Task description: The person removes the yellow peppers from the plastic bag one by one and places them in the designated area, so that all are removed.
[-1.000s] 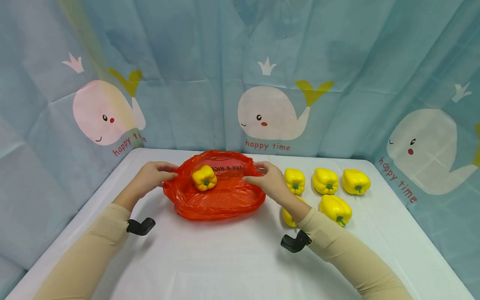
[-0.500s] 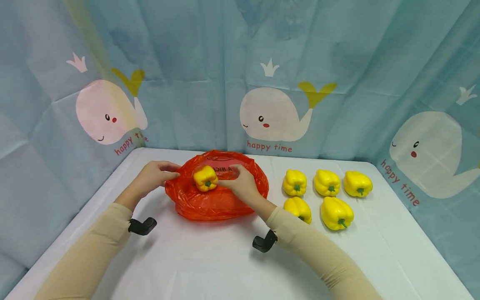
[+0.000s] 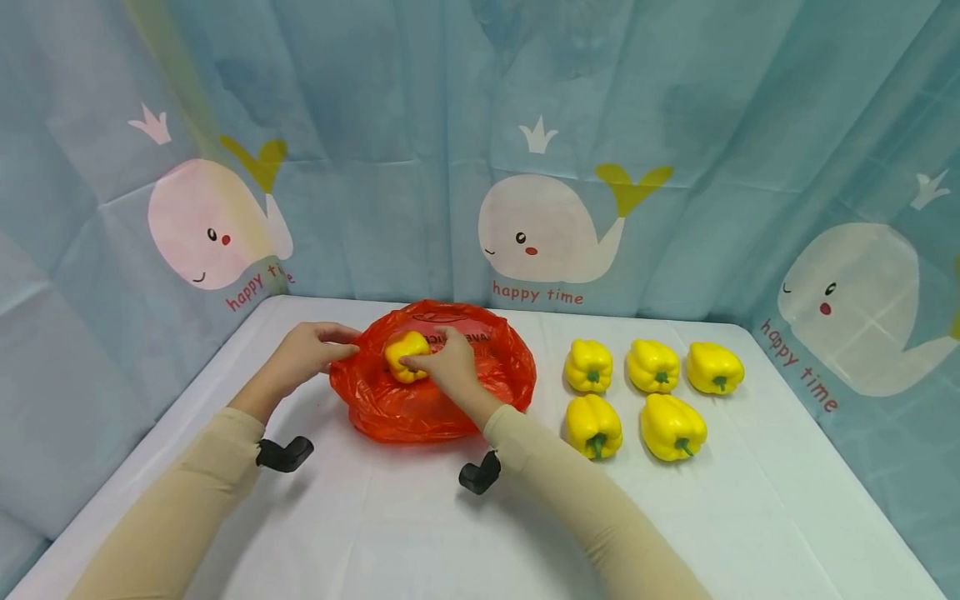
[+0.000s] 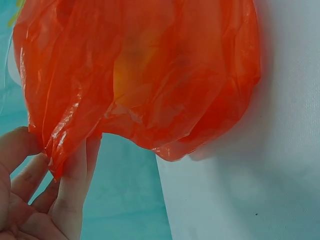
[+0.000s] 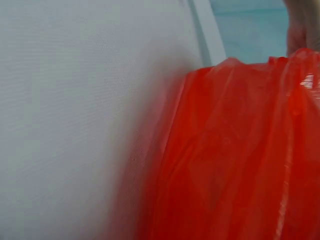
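Observation:
A red plastic bag (image 3: 420,421) stands with its mouth spread on the table. My left hand (image 3: 303,354) pinches the bag's left rim; in the left wrist view, the fingers (image 4: 72,195) clasp a gathered fold of film. Inside the bag, toward its left, sits a yellow bell pepper (image 3: 397,354). My right hand (image 3: 453,362) reaches in over the near right side of the bag and holds this pepper, thumb across its front. Part of the grip on the far side is hidden. The right wrist view shows mostly the outer wall of the bag (image 5: 225,150).
Several yellow bell peppers stand on the white table (image 3: 360,517) to the right of the bag, such as a back-row pepper (image 3: 654,365) and a front-row pepper (image 3: 672,427). A blue whale-print curtain (image 3: 390,167) hangs around the table's back and sides.
My right hand has let go of the bag's right rim and moved left into the bag to the pepper. My left hand has kept its hold on the left rim.

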